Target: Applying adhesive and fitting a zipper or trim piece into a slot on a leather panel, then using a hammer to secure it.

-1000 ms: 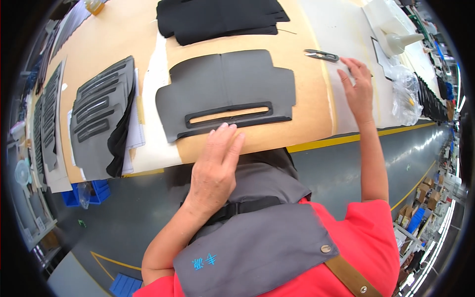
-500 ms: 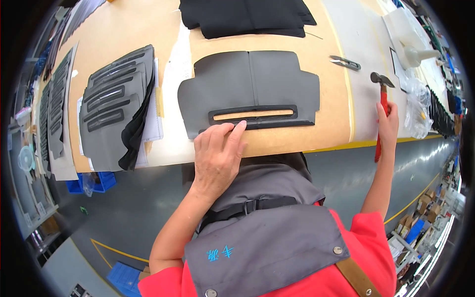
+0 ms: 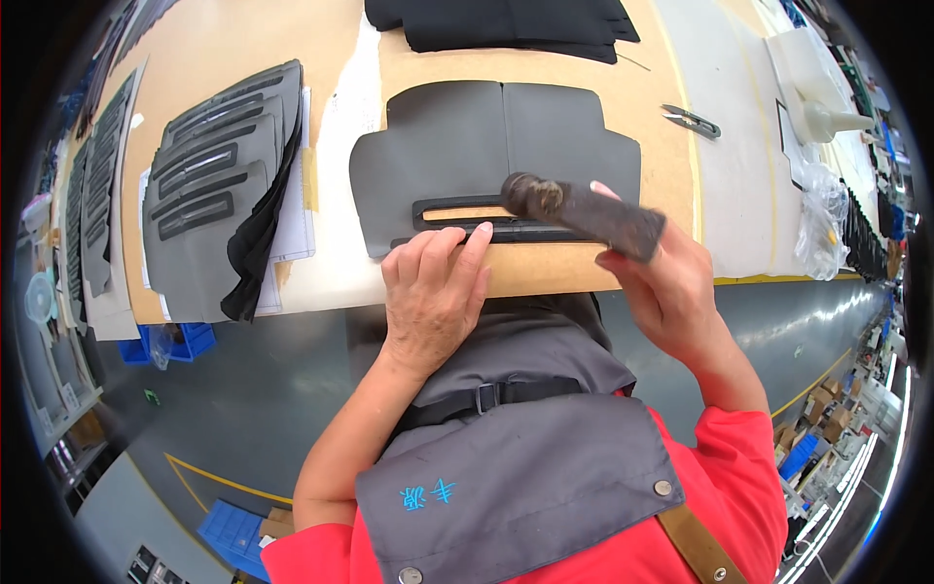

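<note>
Touching the grey panel [image 3: 438, 146], flat near the worktop's [image 3: 545, 273] front edge, with the left hand [image 3: 428, 302], fingers extended over the dark strip [image 3: 550, 235] and gripping nothing. Clasping the hammer [image 3: 589, 216], blurred and apparently raised, with the right hand [image 3: 671, 292], hiding the slot's right end from view. Could bruise the left fingertips, so near, if swung off line; could dent or shift the panel if brought down tilted or if pressed too lightly. Less likely to knock the snips [image 3: 693, 123], well apart toward the worktop's right edge.
</note>
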Motion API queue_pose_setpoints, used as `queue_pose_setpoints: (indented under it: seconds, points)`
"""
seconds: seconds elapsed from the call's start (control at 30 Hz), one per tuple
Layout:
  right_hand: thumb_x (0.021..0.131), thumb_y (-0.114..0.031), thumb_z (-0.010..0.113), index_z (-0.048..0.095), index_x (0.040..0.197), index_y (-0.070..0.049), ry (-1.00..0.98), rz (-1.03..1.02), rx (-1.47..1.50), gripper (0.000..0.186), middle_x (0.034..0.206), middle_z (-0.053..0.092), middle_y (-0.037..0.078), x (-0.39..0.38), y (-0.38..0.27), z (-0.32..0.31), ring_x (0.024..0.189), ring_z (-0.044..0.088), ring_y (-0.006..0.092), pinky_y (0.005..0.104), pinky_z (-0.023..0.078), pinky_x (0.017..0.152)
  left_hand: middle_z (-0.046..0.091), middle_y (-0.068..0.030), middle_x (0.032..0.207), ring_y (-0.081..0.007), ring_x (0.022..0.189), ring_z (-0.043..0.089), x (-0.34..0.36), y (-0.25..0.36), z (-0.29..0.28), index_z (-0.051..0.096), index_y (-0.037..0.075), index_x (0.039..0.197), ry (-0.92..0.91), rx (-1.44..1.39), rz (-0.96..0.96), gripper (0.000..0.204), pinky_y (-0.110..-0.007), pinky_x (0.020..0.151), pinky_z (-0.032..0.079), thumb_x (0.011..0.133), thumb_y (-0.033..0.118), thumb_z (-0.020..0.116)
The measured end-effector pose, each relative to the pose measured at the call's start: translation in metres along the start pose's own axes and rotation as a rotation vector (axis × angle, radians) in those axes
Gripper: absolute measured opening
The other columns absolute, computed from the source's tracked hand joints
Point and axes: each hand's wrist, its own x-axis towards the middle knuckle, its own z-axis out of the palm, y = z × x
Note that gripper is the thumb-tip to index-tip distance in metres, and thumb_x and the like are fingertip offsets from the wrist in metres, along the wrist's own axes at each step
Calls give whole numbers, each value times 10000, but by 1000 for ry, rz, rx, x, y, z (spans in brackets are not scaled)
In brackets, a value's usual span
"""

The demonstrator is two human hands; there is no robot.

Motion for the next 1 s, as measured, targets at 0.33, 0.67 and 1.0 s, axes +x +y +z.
queue_pose_setpoints:
  seconds: [0.33, 0.67, 1.0]
  points:
    - [854, -50, 726, 601, 1400, -179, 81, -42, -142, 575, 724, 552, 33, 13, 18, 13, 587, 569, 218, 349, 457, 516, 560, -35, 1171, -239, 1105, 532, -4, 0, 4, 671, 155, 1281, 50, -8, 10, 443, -373, 952, 380, 845, 106, 736]
    - [862, -77, 726, 582, 1444, -209, 199, -106, 36, 614, 694, 503, 30, 8, 17, 23, 575, 553, 198, 362, 459, 503, 563, -35, 1167, -238, 1096, 539, -4, 0, 5, 682, 172, 1281, 54, 17, 26, 457, -371, 949, 388, 833, 96, 731]
    - [823, -64, 756, 616, 1378, -182, 119, -95, -40, 585, 685, 514, 31, 2, 22, 17, 614, 590, 205, 353, 470, 509, 562, -38, 1152, -238, 1086, 540, -3, -2, 6, 690, 169, 1271, 77, 6, 37, 460, -370, 944, 401, 821, 78, 721]
